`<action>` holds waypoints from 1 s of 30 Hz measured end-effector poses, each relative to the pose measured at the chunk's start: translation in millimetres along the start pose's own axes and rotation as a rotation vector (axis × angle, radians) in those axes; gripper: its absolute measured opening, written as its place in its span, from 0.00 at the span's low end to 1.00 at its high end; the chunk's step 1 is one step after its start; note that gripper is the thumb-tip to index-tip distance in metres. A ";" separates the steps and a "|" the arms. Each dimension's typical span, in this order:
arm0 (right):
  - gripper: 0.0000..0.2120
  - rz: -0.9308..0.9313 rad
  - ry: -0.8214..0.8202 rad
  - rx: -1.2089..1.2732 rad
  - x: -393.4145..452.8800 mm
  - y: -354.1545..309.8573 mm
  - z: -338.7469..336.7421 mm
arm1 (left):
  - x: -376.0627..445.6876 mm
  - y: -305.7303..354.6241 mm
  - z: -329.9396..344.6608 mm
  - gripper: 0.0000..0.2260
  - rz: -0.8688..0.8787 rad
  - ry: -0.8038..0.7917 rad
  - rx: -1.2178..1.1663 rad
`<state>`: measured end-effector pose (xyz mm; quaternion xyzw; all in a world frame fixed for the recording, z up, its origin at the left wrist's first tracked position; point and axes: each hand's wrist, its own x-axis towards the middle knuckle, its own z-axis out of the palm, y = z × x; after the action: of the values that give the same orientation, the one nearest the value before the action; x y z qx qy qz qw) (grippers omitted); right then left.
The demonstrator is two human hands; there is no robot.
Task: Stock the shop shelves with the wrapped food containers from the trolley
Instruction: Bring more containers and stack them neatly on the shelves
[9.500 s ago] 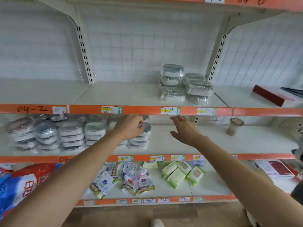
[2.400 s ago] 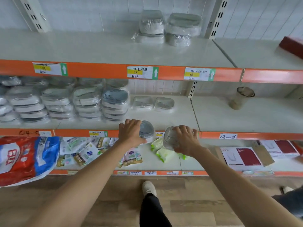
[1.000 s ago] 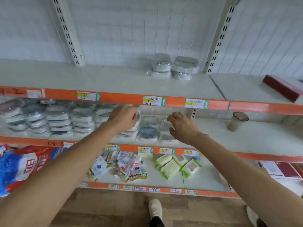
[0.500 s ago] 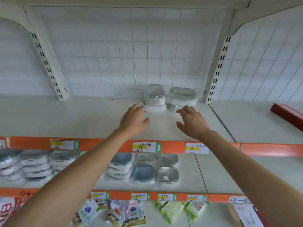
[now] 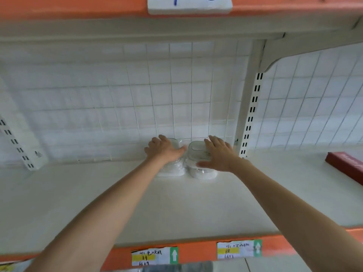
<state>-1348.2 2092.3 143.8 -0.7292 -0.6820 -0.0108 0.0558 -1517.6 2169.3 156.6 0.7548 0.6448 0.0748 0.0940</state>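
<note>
Both arms reach deep over the upper shelf (image 5: 137,203) to its back edge, where two short stacks of wrapped containers stand side by side against the white wire grid panel (image 5: 157,95), just left of the slotted upright post (image 5: 250,114). The left hand (image 5: 164,150) lies on top of the left stack (image 5: 172,169), fingers spread and fairly straight, thumb pointing right toward the gap between the stacks; whether it clasps the wrap or only presses on it I cannot tell. The right hand (image 5: 218,154) rests on the right stack (image 5: 200,165), fingers extended over the far right side of the top lid, thumb stretched left along the lid's near edge, so it looks like a loose straddle and not a firm grip.

The stacks sit straight ahead of the hands, each hand over its own stack, neither nearer than the other. The right stack's top lid seems to run longer from front to back; the left one is mostly hidden under the hand. The stacks are touching or almost so.

My guess is that the hands are squaring or pulling the stacks forward. In front of them the shelf runs bare to its orange front edge (image 5: 196,250) with price labels (image 5: 237,250). A red box (image 5: 345,165) lies well apart toward the right edge. The shelf above (image 5: 78,6) hangs overhead
</note>
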 end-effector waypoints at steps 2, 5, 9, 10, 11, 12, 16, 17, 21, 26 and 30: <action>0.47 -0.002 -0.004 -0.037 3.1 2.3 8.4 | 5.1 2.5 7.9 0.48 -0.008 0.000 0.041; 0.47 0.005 0.030 0.000 8.1 3.4 9.4 | 8.4 0.7 12.5 0.43 0.005 -0.036 -0.009; 0.44 0.007 0.015 0.047 11.6 5.2 8.9 | 10.4 -8.7 3.5 0.41 0.049 -0.125 -0.056; 0.44 0.012 0.018 0.050 11.5 6.2 10.3 | 10.1 -10.4 3.1 0.41 0.053 -0.132 -0.074; 0.44 0.022 0.028 0.052 10.9 7.0 12.2 | 8.1 -11.4 3.9 0.43 0.048 -0.132 -0.091; 0.45 0.035 0.050 0.053 9.9 7.5 14.7 | 4.6 -11.9 6.0 0.45 0.035 -0.121 -0.109; 0.46 0.066 0.248 0.018 3.4 4.1 28.2 | -13.3 -16.5 22.3 0.50 0.062 0.057 -0.205; 0.46 0.064 0.295 0.019 1.4 2.7 31.3 | -18.5 -19.7 28.1 0.50 0.097 0.119 -0.209; 0.47 0.033 0.448 0.107 -9.0 1.4 42.0 | -39.0 -31.7 42.1 0.51 0.121 0.265 -0.246; 0.47 0.001 0.467 0.195 -31.4 -0.4 52.2 | -62.2 -38.7 44.5 0.50 0.096 0.280 -0.229; 0.46 -0.017 0.447 0.236 -55.9 -15.2 54.0 | -88.6 -52.6 40.7 0.45 0.121 0.346 -0.230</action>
<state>-1370.5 2042.8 86.0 -0.6914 -0.6552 -0.0925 0.2900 -1572.5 2087.8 105.3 0.7523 0.5921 0.2819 0.0630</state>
